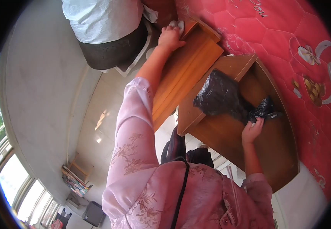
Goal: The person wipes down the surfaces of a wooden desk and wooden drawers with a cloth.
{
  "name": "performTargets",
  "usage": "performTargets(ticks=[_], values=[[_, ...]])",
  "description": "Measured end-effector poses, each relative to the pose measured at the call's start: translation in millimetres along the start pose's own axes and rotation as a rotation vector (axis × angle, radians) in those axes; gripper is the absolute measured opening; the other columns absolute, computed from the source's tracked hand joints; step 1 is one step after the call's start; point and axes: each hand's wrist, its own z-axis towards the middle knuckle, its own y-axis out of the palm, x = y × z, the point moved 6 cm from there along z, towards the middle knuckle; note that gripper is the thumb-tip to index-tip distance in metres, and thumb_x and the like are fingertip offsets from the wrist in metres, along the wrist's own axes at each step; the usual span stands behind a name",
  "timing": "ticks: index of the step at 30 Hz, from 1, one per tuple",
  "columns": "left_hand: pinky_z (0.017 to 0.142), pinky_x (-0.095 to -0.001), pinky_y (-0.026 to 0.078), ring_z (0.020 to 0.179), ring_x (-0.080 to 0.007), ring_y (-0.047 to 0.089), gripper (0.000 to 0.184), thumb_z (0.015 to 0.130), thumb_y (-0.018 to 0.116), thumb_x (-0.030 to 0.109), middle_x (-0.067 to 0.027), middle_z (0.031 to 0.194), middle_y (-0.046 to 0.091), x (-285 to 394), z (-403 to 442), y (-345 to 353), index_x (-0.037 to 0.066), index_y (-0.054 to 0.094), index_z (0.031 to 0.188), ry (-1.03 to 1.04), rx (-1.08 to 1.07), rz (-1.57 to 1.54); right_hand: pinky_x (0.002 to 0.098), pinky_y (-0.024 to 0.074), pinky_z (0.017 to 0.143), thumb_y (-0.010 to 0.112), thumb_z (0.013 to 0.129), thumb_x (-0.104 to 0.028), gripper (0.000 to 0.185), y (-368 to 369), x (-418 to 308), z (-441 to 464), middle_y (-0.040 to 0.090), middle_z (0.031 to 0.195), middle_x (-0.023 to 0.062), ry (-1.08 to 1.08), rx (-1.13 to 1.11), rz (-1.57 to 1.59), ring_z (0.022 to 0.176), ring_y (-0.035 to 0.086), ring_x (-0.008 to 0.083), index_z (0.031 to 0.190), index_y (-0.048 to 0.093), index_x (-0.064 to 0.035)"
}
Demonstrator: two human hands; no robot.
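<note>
My left hand point(170, 39) reaches out to the far end of an orange-brown wooden cabinet point(190, 57). Its fingers are bent over a crumpled white cloth point(179, 26), perhaps tissue, pressed against the wood. Lower on the right, my right hand point(252, 131) grips the gathered neck of a black plastic bag point(220, 93). The bag's bulging part rests across the edge of a brown wooden drawer or shelf unit point(226, 131), and its bunched end sticks out above my fingers. What is inside the bag is hidden.
A dark bin-like container point(114, 53) covered by a white plastic bag point(104, 19) stands at upper left. A red quilted bedspread point(279, 42) borders the furniture on the right. Below left are pale floor tiles point(106, 95) and a small wooden rack point(77, 175) near the wall.
</note>
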Motion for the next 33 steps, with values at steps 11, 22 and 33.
performTargets(ticks=[11,22,33], values=[[0.069,-0.0335,0.042,0.076,-0.0293,0.054,0.055,0.054,0.064,0.043,-0.0181,0.083,0.056,-34,-14,-5,0.006,0.056,0.093,-0.100,-0.159,-0.472,0.0394,0.0369,0.066,0.048,0.071,-0.006,0.014,0,1,-1,0.046,0.082,0.0178,-0.013,-0.005,0.017,0.077,0.045,0.0366,0.083,0.045,0.0004],[0.073,-0.0372,0.037,0.091,-0.0251,0.042,0.040,0.068,0.053,0.023,-0.0093,0.107,0.041,44,-17,-2,0.011,0.044,0.105,0.010,0.283,0.167,0.0391,0.0366,0.066,0.047,0.072,-0.009,0.015,1,3,0,0.046,0.082,0.0170,-0.026,0.000,0.019,0.078,0.045,0.0357,0.084,0.045,0.0000],[0.071,-0.0368,0.040,0.087,-0.0305,0.043,0.030,0.068,0.048,0.008,-0.0135,0.093,0.048,-90,-291,-35,0.010,0.049,0.098,-0.647,-0.130,0.162,0.0392,0.0368,0.066,0.047,0.072,-0.010,0.015,2,2,0,0.047,0.082,0.0164,-0.020,0.023,0.026,0.077,0.045,0.0351,0.084,0.046,-0.0008]])
